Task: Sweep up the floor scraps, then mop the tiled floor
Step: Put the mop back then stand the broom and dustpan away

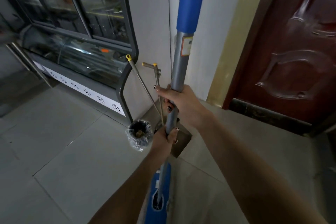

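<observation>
Now, both hands on the mop handle (179, 63), stacked one above the other. Pole is near upright and runs up the middle of the view, a blue foam grip (190, 0) on its upper length and a small label (186, 45) just below that.

Right hand (183, 104): upper of the two. Forearm comes in long from the lower right, back of the hand toward the camera. Fingers wrapped round the grey pole, gripping it; one finger juts out to the left, dark-painted nail showing.

Left hand (162, 139): just below the right, close but apart from it. Forearm rises from the bottom edge, wrist fairly straight. Fingers and thumb clenched round the pole, painted nails visible on the near side.

Mop head (158, 205): blue, flat, lying on the tiled floor (63, 151) below the hands, long axis running toward the person. Pole meets it near its middle.

Floor corner beyond the hands, where a glass display case (76, 56) meets the white wall (151, 23):
- small bin (139, 135) with a clear plastic liner, brownish scraps inside, standing just left of the left hand
- metal dustpan (182, 141) on the floor, partly hidden behind the hands
- two thin metal rods (143, 87) with yellow caps, leaning in the corner

Dark brown panelled door (291, 51) along the floor's right edge.
</observation>
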Motion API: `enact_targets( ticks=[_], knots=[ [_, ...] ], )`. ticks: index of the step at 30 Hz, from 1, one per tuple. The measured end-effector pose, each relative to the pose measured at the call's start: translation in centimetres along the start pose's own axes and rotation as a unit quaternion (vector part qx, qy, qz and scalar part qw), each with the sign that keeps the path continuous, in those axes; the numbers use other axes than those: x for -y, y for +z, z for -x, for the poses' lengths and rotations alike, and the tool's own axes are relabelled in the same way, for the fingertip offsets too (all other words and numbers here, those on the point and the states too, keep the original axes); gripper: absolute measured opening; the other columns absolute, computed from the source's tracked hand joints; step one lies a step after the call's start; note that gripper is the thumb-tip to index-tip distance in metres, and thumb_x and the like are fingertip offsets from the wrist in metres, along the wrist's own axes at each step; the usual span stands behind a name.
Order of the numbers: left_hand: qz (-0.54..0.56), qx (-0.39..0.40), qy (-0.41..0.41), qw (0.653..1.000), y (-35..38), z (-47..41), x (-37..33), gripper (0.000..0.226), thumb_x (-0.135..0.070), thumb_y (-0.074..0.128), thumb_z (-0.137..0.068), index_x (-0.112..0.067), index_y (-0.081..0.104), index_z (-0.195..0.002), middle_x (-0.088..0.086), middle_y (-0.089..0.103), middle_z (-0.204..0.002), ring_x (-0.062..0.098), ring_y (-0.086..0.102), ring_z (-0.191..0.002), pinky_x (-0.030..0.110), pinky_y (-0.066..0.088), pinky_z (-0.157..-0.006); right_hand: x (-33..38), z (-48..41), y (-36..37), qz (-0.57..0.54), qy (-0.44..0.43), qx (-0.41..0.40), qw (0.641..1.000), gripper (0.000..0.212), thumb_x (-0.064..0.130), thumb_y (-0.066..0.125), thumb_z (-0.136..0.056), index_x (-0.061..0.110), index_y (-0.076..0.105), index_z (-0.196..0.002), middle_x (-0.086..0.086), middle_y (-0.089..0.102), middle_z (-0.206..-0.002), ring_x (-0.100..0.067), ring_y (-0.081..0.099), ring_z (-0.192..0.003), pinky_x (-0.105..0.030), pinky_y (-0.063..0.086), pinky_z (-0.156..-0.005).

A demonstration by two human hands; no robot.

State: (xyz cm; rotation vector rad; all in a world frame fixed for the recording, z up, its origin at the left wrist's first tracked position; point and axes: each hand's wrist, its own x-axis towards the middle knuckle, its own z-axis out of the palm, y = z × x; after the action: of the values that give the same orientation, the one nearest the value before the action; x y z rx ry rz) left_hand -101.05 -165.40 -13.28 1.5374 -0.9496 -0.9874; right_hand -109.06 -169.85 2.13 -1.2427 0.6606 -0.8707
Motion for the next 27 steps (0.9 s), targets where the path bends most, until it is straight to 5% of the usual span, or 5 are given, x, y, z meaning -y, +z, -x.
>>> enact_targets(
  ticks=[5, 10, 21, 27],
  knots=[
    [0.000, 0.029, 0.023, 0.999, 7.1, -3.6, -4.1, 0.027, -0.021, 0.052, -0.093, -0.018, 0.050, -0.066, -0.003, 0.052, -0.055, 0.012, 0.051, -0.052, 0.030, 0.044, -0.060, 3.7, -2.2, -6.4, 0.016, -0.030, -0.037, 0.999, 0.049, 0.019, 0.072, -0.082, 0.024, 0.051, -0.038, 0.005, 0.042, -0.041, -0.011, 0.039, -0.038, -0.023, 0.037, -0.044],
    [-0.019, 0.068, 0.080, 0.994, 13.7, -7.3, -7.6, 0.028, -0.031, 0.050, -0.093, -0.022, 0.049, -0.067, -0.007, 0.054, -0.055, -0.003, 0.052, -0.046, 0.015, 0.046, -0.055, 7.3, -4.5, -12.4, 0.029, -0.047, -0.073, 0.996, 0.050, 0.025, 0.076, -0.076, 0.023, 0.051, -0.033, 0.004, 0.043, -0.039, -0.011, 0.040, -0.035, -0.021, 0.037, -0.042],
    [0.009, 0.156, 0.131, 0.979, 25.6, -15.7, -15.1, 0.054, -0.071, 0.049, -0.064, -0.017, 0.047, -0.061, 0.001, 0.054, -0.056, 0.022, 0.054, -0.059, 0.042, 0.049, -0.068, 13.8, -10.7, -23.9, 0.071, -0.095, -0.189, 0.975, 0.042, 0.021, 0.076, -0.071, 0.017, 0.050, -0.039, 0.001, 0.043, -0.036, -0.012, 0.040, -0.030, -0.017, 0.035, -0.039],
    [0.001, 0.194, 0.151, 0.969, 29.6, -22.7, -17.3, 0.036, -0.048, 0.054, -0.087, -0.019, 0.048, -0.066, -0.002, 0.053, -0.058, 0.022, 0.055, -0.063, 0.043, 0.049, -0.072, 15.8, -16.4, -28.9, 0.104, -0.113, -0.196, 0.968, 0.042, 0.022, 0.070, -0.066, 0.019, 0.048, -0.030, 0.002, 0.039, -0.033, -0.016, 0.040, -0.030, -0.017, 0.033, -0.040]
  ],
)
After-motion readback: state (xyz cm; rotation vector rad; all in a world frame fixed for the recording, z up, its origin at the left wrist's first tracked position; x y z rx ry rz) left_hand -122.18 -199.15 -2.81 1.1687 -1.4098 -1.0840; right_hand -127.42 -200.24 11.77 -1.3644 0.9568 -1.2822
